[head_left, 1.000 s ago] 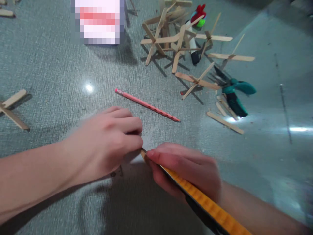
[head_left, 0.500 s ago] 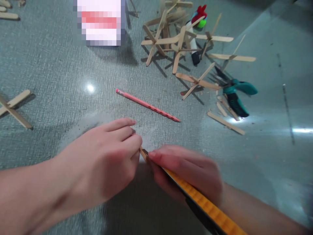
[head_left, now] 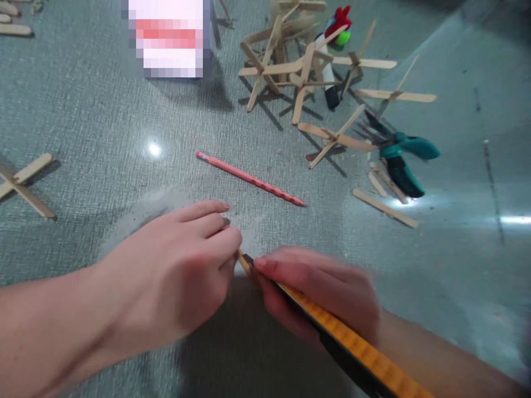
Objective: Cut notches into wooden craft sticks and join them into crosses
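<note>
My left hand (head_left: 191, 271) is closed around a wooden craft stick (head_left: 244, 262), pressing it close to the table; only a short end shows past the fingers. My right hand (head_left: 319, 290) grips a yellow-and-black utility knife (head_left: 352, 334), whose long handle slants toward the lower right. The knife's dark tip lies against the exposed stick, just beside my left fingers. Above both hands lies a pink pencil (head_left: 253, 179), touched by neither.
Several crossed craft-stick pieces (head_left: 265, 69) stand at the upper middle, near a marker-like white tube (head_left: 329, 80). Teal-handled pliers (head_left: 400, 152) and loose stick offcuts (head_left: 385, 208) lie to the right. Another stick cross (head_left: 25, 179) is at left, a blurred white-and-red box (head_left: 170, 55) at the back.
My right hand and the knife have shifted very slightly to the right and down. My left hand stays on the stick, almost unmoved.
</note>
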Motion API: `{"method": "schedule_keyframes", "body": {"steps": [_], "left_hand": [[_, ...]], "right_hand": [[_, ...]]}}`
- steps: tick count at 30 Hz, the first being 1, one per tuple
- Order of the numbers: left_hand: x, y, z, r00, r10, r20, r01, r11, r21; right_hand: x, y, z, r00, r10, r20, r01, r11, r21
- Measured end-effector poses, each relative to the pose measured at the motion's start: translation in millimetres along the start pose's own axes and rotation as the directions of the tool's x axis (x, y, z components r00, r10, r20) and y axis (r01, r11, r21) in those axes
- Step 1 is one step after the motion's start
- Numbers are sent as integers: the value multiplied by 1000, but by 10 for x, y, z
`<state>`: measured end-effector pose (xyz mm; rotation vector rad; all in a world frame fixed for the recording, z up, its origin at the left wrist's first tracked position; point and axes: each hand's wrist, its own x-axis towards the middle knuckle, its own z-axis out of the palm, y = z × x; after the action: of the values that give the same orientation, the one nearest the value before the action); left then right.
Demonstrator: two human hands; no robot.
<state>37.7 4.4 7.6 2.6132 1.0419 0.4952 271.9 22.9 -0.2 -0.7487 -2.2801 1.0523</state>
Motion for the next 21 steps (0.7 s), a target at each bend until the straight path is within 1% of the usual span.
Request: {"method": "schedule_keyframes", "body": {"steps": [3, 7, 10, 13, 16, 19, 21], "left_hand": [[13, -26, -20, 1000, 22, 19, -22, 1000, -5], [22, -57, -40, 998, 34, 55, -34, 999, -6], [11, -98, -22, 998, 48, 51, -48, 999, -10], [2, -170, 15, 999, 48, 19, -47, 998, -46], [8, -229, 43, 999, -28, -32, 24, 992, -126], [22, -241, 49, 990, -133, -38, 120, 965, -234], [29, -235, 47, 987, -159, -34, 144, 952, -271]], "right_hand": [[11, 5, 6, 999, -37, -4, 37, 999, -15], [26, -18, 8, 993, -50, -111, 45, 998, -45], [20, -18, -1, 986, -30, -165, 25, 999, -33], [3, 8, -8, 980, 31, -194, -32, 999, -3], [-11, 23, -10, 978, 62, -200, -64, 998, -2], [-7, 16, -11, 977, 22, -211, -22, 1000, 1], [4, 13, -11, 978, -12, -208, 10, 1000, -8]]}}
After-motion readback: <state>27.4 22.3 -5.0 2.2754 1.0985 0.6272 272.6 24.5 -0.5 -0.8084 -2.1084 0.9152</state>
